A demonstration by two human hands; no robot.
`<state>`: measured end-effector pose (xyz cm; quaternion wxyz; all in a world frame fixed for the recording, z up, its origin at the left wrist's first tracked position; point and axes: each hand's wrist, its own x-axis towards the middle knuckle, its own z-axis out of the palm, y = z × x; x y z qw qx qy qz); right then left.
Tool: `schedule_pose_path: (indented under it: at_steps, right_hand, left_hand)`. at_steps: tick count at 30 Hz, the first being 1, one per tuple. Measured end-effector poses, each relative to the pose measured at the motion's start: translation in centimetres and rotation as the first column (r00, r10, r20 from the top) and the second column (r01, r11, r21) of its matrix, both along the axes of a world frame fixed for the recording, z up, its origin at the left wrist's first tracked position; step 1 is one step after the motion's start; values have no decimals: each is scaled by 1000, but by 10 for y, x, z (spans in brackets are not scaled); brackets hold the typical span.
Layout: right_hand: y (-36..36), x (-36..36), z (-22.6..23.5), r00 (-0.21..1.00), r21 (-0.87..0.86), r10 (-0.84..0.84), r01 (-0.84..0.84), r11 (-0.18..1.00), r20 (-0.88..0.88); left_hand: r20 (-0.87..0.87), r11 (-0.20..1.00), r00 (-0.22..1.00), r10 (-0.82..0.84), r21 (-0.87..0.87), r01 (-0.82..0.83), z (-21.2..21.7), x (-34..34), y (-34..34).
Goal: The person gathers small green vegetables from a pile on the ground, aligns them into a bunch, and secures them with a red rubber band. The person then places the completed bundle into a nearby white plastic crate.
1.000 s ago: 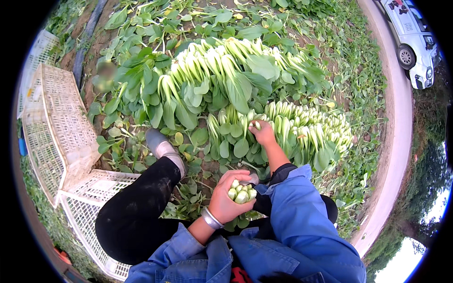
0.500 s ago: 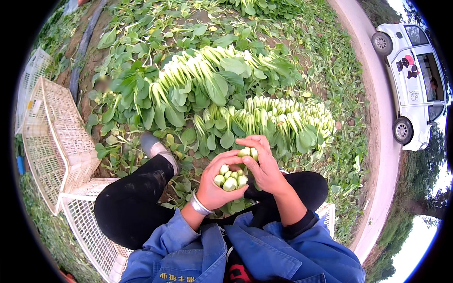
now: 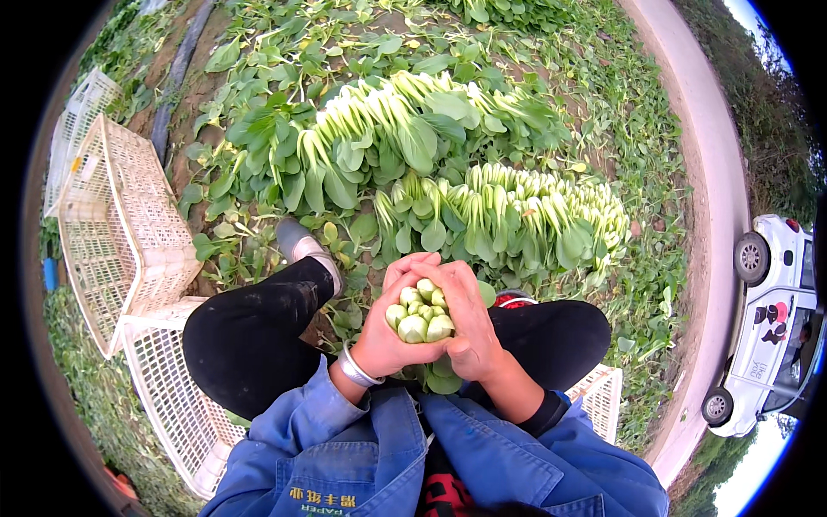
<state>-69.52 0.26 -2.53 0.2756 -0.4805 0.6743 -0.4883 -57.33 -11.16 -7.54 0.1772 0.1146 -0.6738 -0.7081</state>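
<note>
Left hand (image 3: 392,336), right hand (image 3: 465,323) clamped together round bok choy bunch (image 3: 420,314), stems up. Risk: loose grip, heads slip, bunch scatters onto ground.

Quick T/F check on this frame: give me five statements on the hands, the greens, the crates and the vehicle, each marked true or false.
1. Both hands clasp one bunch of greens, cut stems facing the camera. True: the left hand and right hand wrap the bunch of greens.
2. The cut greens on the ground lie in two rows. True: a far row and a near row.
3. The white crates stand to the person's right. False: the crates are to the left.
4. The left wrist is bare. False: it wears a silver bangle.
5. A red truck is parked on the path. False: it is a white vehicle.
</note>
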Motion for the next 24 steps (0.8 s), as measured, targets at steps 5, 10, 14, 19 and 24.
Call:
schedule_pose_path:
  at_steps: [5,10,14,19,24]
  right_hand:
    - [-6,4,-21,992,178,3,20,984,-128]
    - [-59,-63,-108,706,307,-95,-180,935,701]
    - [-164,-96,-257,947,647,156,67,759,-281]
    - [-214,-80,-329,833,773,269,262,578,-484]
    - [-167,-86,-347,941,463,-177,300,834,-289]
  left_hand:
    - [23,727,996,83,682,-76,-4,-3,7]
    - [270,776,944,188,548,-311,-34,-3,4]
    - [338,883,935,104,402,-244,-12,-11,0]
    - [441,887,890,116,357,-293,-16,-6,-19]
    - [436,867,892,120,392,-308,-29,-8,-23]
